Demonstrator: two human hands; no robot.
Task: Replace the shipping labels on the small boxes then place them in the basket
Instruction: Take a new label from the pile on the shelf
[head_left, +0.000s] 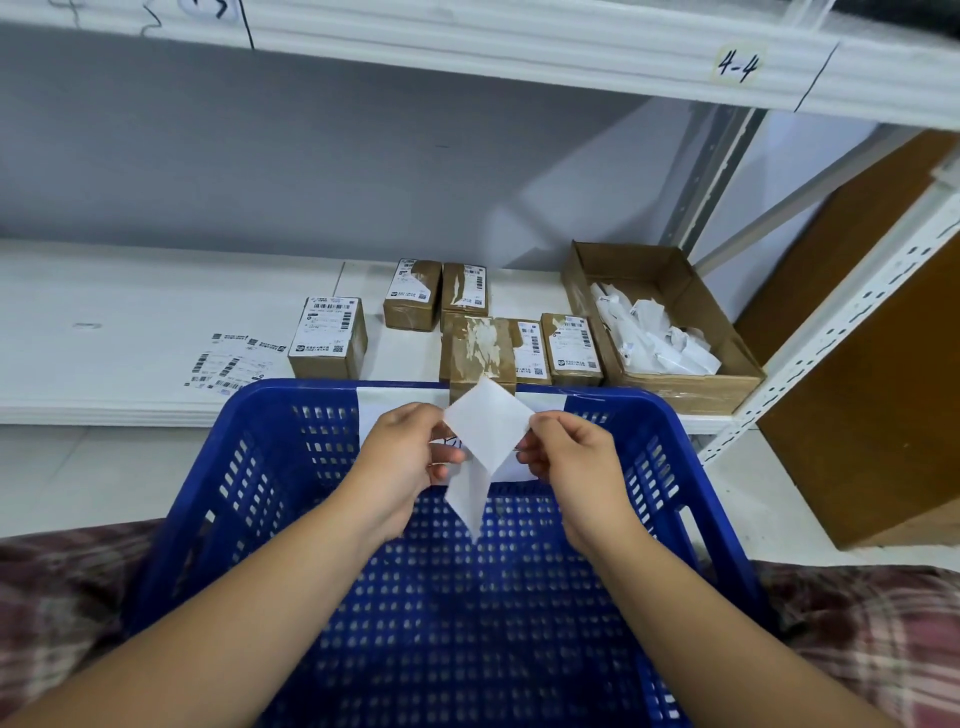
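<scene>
Both the left hand (402, 457) and right hand (569, 457) pinched a white label (485, 426) above the basket (249, 467).
Each gripped an opposite corner of the thin, square paper between thumb and curled fingers, blank side up, with a limp pointed flap hanging below. The basket was blue perforated plastic. Beyond it, small taped brown cardboard boxes (328, 338) stood on the white shelf (130, 322), one top torn rough. Flat printed sheets (228, 361) lay left; an open carton (670, 275) at right held crumpled scraps (654, 338).
</scene>
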